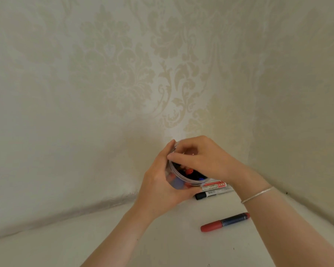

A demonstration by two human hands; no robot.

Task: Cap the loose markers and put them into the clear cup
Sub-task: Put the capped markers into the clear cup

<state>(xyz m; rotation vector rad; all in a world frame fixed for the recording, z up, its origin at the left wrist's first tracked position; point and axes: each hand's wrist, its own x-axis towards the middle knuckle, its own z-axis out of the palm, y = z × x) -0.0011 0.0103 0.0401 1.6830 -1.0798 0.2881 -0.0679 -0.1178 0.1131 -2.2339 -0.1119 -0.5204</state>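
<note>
I look down from the head camera at a white desk (pixel 123 237) pushed into a corner of walls covered in pale cream floral wallpaper (pixel 123 74).

My left hand (pixel 158 189) wraps around the clear cup (pixel 178 182), which sits at the back of the desk near the corner. Its grip is curled round the cup's wall, thumb on the near side and fingers on the far side, tilting the mouth toward me. Inside the cup I see marker ends in red, blue and black, packed together.

My right hand (pixel 201 160) is over the cup's mouth, fingers bent downward with the tips at the rim. I cannot tell whether this grip pinches a marker or only touches the ones inside, because the fingers hide what lies under them. A thin silver bracelet (pixel 256 195) circles the right wrist.

Just to the right of the cup, three markers lie on the desk. A white marker with a black cap (pixel 206 194) lies closest to the cup's base, cap pointing left. Behind it, partly hidden by my right wrist, lies a marker with a red and white label (pixel 214 185). Nearer to me and well apart from these, a dark-barrelled marker with a red cap (pixel 225 222) lies at a slant, cap pointing left.
</note>
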